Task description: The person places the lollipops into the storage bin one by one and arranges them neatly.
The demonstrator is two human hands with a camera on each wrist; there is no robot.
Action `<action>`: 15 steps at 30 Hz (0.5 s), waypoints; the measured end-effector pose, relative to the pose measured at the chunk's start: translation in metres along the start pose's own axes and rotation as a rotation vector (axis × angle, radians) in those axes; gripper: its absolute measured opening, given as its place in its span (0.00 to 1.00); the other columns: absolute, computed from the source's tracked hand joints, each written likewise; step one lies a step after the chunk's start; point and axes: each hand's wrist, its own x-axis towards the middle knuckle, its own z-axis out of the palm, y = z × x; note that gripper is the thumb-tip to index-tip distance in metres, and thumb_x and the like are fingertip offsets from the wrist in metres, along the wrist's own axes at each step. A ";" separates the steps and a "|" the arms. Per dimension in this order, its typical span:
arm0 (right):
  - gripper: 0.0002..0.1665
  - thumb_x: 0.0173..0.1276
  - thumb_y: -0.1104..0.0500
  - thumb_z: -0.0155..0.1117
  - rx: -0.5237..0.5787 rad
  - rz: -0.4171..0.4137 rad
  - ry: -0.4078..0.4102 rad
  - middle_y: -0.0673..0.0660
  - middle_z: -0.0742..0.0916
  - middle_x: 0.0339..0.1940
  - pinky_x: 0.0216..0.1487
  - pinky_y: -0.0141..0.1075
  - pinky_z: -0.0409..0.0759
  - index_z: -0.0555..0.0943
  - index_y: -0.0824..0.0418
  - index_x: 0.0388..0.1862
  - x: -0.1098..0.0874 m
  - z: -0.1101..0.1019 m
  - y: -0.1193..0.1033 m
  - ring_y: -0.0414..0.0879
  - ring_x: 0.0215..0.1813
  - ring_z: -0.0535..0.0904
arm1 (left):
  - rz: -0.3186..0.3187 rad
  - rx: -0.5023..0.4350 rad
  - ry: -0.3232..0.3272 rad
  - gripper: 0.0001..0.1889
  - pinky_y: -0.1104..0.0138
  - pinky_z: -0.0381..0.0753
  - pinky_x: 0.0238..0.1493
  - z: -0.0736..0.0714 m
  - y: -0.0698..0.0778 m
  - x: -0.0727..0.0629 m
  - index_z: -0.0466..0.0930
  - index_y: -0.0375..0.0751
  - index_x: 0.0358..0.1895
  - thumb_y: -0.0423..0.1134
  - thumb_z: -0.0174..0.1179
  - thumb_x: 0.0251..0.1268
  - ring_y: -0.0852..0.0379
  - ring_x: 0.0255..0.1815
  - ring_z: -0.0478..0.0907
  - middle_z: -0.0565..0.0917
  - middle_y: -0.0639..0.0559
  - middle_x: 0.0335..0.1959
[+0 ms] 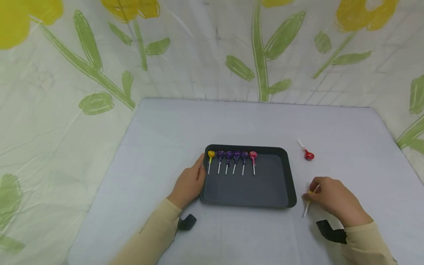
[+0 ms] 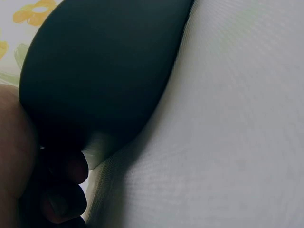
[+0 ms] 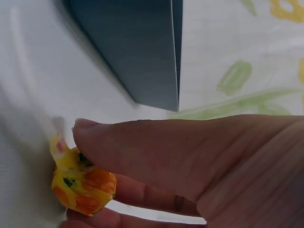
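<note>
A dark grey tray (image 1: 245, 191) lies on the table, its left edge gripped by my left hand (image 1: 189, 184). In the left wrist view, the fingers (image 2: 66, 204) curl under the tray's dark corner (image 2: 104, 71). Along the tray's back side runs a row of lollipops, sticks toward me: a yellow lollipop (image 1: 211, 155) at the left, several purple lollipops (image 1: 229, 155), then a pink lollipop (image 1: 253, 155). Right of the tray, my right hand (image 1: 336, 198) pinches another yellow lollipop (image 3: 83, 185) by its wrapped head, the white stick pointing toward me, low over the table.
A red lollipop (image 1: 309, 155) lies on the white table (image 1: 172, 125) behind my right hand, its stick pointing back and left. A curtain with painted flowers (image 1: 198, 55) hangs around the table's back and sides. Black straps (image 1: 331, 232) stick out at both wrists.
</note>
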 end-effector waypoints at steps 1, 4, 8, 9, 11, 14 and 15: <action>0.14 0.63 0.52 0.76 0.003 -0.008 0.010 0.58 0.88 0.35 0.35 0.48 0.78 0.85 0.60 0.35 0.000 0.000 0.000 0.53 0.38 0.83 | 0.000 0.001 0.001 0.28 0.66 0.58 0.20 0.000 0.000 0.000 0.63 0.34 0.81 0.39 0.45 0.84 0.62 0.14 0.55 0.62 0.60 0.13; 0.14 0.62 0.55 0.77 0.013 -0.034 0.059 0.59 0.88 0.34 0.36 0.49 0.79 0.85 0.64 0.35 0.002 -0.003 -0.001 0.54 0.38 0.82 | 0.004 0.000 0.003 0.28 0.65 0.58 0.20 0.001 -0.001 0.000 0.63 0.34 0.81 0.39 0.46 0.84 0.62 0.14 0.55 0.63 0.60 0.13; 0.14 0.62 0.57 0.76 0.020 -0.054 0.113 0.60 0.87 0.33 0.36 0.48 0.79 0.85 0.68 0.36 0.003 -0.008 -0.003 0.56 0.38 0.81 | 0.004 -0.003 0.004 0.28 0.66 0.58 0.19 0.001 -0.002 0.000 0.63 0.34 0.80 0.38 0.46 0.84 0.63 0.14 0.55 0.63 0.60 0.13; 0.15 0.62 0.57 0.76 0.023 -0.055 0.120 0.61 0.87 0.34 0.36 0.48 0.79 0.85 0.69 0.37 0.003 -0.009 -0.004 0.56 0.38 0.81 | 0.004 -0.003 0.004 0.28 0.66 0.57 0.19 0.001 -0.002 0.000 0.63 0.34 0.80 0.38 0.46 0.84 0.63 0.14 0.55 0.63 0.60 0.13; 0.15 0.63 0.58 0.75 0.026 -0.048 0.127 0.61 0.87 0.34 0.36 0.47 0.80 0.85 0.70 0.39 0.004 -0.011 -0.006 0.56 0.38 0.81 | 0.006 -0.002 0.005 0.28 0.66 0.57 0.19 0.001 -0.002 0.000 0.63 0.34 0.80 0.38 0.46 0.83 0.63 0.14 0.55 0.63 0.60 0.13; 0.16 0.64 0.58 0.74 0.036 -0.044 0.136 0.65 0.88 0.36 0.34 0.45 0.80 0.85 0.71 0.41 0.005 -0.013 -0.007 0.57 0.39 0.83 | 0.009 -0.001 0.005 0.28 0.66 0.57 0.19 0.001 -0.002 0.000 0.64 0.33 0.80 0.38 0.46 0.83 0.63 0.14 0.55 0.63 0.60 0.13; 0.16 0.64 0.58 0.74 0.039 -0.043 0.139 0.66 0.88 0.37 0.34 0.45 0.80 0.85 0.71 0.41 0.005 -0.014 -0.007 0.58 0.39 0.83 | 0.009 -0.002 0.005 0.28 0.66 0.57 0.19 0.000 -0.001 0.000 0.64 0.33 0.80 0.38 0.46 0.83 0.63 0.14 0.55 0.63 0.60 0.13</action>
